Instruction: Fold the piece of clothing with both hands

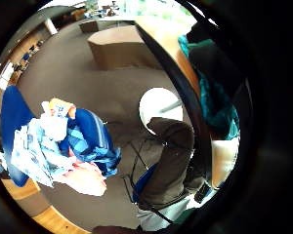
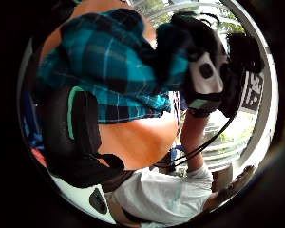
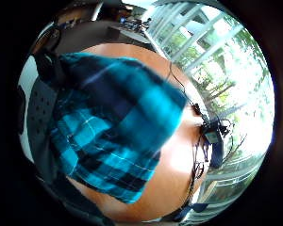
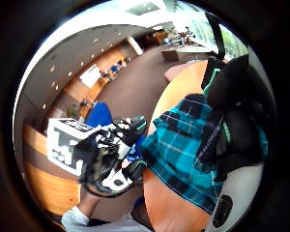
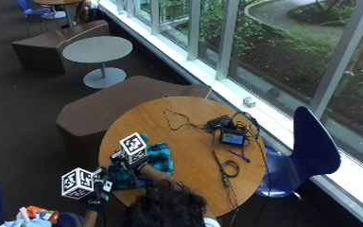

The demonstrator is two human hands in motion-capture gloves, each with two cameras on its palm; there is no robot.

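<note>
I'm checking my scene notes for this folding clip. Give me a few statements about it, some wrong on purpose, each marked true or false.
1. The garment is teal and dark plaid. True.
2. It lies on a square glass table. False: it lies on a round wooden table.
3. The right hand is on the garment. True.
4. The left hand rests at the middle of the table. False: it is off the table's near edge, beside the garment's end.
5. A small device with cables lies on the table on the window side. True.
6. The blue chair is stacked on the table. False: it stands on the floor beside it.
</note>
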